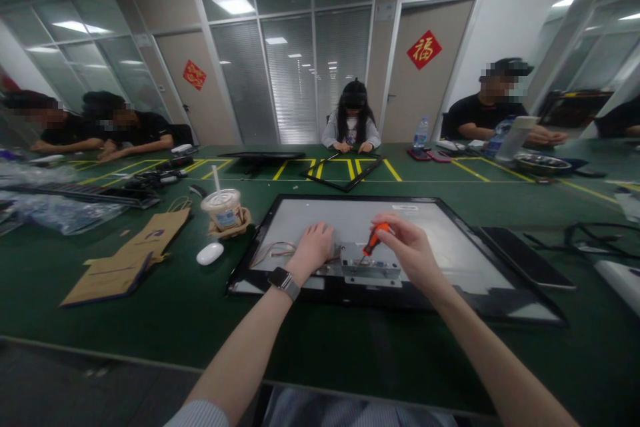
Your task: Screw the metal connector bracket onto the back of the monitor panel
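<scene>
A large flat panel with a black frame (450,233) lies on the green table. On its lower middle sits a metal bracket (373,271) with ports along it. My right hand (407,247) grips an orange and black screwdriver (376,239), its tip pointing down at the bracket. Flat on the panel, left of the bracket, rests my left hand (315,247), with its fingers spread; a watch is on that wrist. Thin wires (280,250) lie on the panel left of my left hand.
Left of the panel are a cup (221,207) in a cardboard holder, a white mouse (210,253) and a paper bag (120,260). A dark slab (525,257) lies to the right. Across the table, a person holds a black frame (343,183).
</scene>
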The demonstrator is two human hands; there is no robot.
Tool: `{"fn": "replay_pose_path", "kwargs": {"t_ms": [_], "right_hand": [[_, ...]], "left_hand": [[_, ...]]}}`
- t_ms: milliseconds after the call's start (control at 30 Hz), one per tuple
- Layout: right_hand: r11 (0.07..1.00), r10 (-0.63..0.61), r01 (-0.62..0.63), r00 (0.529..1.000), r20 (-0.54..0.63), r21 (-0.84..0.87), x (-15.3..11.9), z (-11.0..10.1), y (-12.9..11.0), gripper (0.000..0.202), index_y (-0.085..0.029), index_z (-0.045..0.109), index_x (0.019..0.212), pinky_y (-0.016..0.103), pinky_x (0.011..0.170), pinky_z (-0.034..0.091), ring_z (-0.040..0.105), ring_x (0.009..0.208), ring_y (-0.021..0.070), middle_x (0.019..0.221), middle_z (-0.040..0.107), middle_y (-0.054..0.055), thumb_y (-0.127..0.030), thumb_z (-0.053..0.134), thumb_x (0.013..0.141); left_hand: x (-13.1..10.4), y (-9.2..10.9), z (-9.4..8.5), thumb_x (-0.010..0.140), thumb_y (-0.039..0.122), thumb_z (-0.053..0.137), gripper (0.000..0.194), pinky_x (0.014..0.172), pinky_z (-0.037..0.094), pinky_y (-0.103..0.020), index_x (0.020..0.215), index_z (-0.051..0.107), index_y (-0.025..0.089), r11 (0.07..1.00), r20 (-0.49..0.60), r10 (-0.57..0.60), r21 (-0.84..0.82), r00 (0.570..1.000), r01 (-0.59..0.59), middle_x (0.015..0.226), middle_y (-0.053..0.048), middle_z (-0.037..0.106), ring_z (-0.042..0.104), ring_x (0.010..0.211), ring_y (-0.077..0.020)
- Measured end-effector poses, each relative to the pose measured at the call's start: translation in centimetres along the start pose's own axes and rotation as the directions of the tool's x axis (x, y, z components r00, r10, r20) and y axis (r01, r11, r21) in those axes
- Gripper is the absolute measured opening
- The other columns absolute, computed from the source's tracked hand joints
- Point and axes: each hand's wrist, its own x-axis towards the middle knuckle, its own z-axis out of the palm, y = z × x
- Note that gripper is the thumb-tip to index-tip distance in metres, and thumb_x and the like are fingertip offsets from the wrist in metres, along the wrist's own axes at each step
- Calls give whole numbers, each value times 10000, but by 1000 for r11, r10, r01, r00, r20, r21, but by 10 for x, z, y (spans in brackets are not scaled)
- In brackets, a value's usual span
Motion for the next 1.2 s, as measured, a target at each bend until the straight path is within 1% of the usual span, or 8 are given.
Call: {"fn": "replay_pose_path", "kwargs": {"t_ms": [133, 233, 333, 433, 533, 667, 900, 1200], "right_hand": [[999, 43, -43, 999, 10, 4, -1, -2, 0, 288, -279, 758, 1149, 434, 888, 602, 720, 965, 237, 999, 757, 62, -444, 663, 933], [999, 36, -36, 999, 39, -5, -1, -3, 0, 270, -285, 748, 1160, 446, 962, 576, 710, 1054, 236, 1074, 767, 67, -418, 598, 979], [1000, -8, 9, 997, 76, -10, 0, -2, -3, 189, -290, 777, 1050, 413, 924, 593, 681, 1119, 245, 1148, 739, 72, -395, 670, 935], [1000, -10, 10, 994, 107, 3, 0, -1, -4, 199, -278, 777, 1039, 403, 866, 622, 703, 1049, 245, 1081, 743, 74, -378, 754, 868], [999, 33, -35, 990, 139, 13, -1, -1, -2, 301, -271, 739, 1178, 427, 850, 639, 735, 959, 237, 1040, 767, 74, -384, 717, 900], [1000, 21, -20, 991, 129, -15, -2, 0, -2, 376, -271, 653, 1309, 439, 862, 643, 747, 999, 244, 1154, 754, 91, -356, 657, 943], [994, 11, 7, 985, 170, -109, -2, 3, -10, 269, -241, 643, 1235, 399, 878, 634, 758, 1018, 245, 1221, 717, 110, -308, 578, 983], [996, -15, 26, 992, 126, -89, -2, 2, -6, 239, -245, 640, 1198, 410, 863, 648, 769, 957, 234, 1238, 709, 98, -317, 596, 975]], "left_hand": [[1, -2, 3, 986, 123, 453, 377, 1108, 434, -417, 1357, 526, 127, 999, -20, 33, 8, 999, -33, 1416, -199, 560, 552, 1311, -276], [2, -2, 4, 987, 116, 440, 353, 1092, 448, -421, 1322, 550, 138, 999, -23, 46, 8, 999, -46, 1398, -197, 572, 553, 1308, -275], [2, -1, 4, 1001, 134, 421, 365, 1099, 444, -422, 1347, 536, 128, 1000, -16, 18, 0, 1000, -18, 1418, -201, 559, 561, 1297, -279], [1, 0, 3, 1001, 146, 424, 375, 1105, 439, -412, 1361, 528, 119, 1000, -5, 0, 1, 1000, 0, 1425, -196, 555, 570, 1287, -280], [1, 0, 1, 988, 133, 442, 368, 1110, 435, -405, 1343, 537, 130, 1000, -2, 8, 16, 1000, -8, 1433, -190, 552, 553, 1309, -273], [1, 1, -1, 974, 95, 438, 377, 1105, 439, -407, 1333, 544, 136, 999, 4, 23, 23, 1000, -23, 1418, -187, 565, 539, 1326, -265], [0, 2, -4, 972, 105, 459, 378, 1090, 448, -402, 1340, 544, 116, 1000, 7, 15, 19, 1000, -15, 1404, -201, 565, 584, 1258, -278], [-1, 1, -4, 978, 95, 440, 344, 1089, 452, -410, 1300, 559, 115, 999, -3, 31, 13, 1000, -31, 1372, -203, 581, 568, 1277, -275]]}}
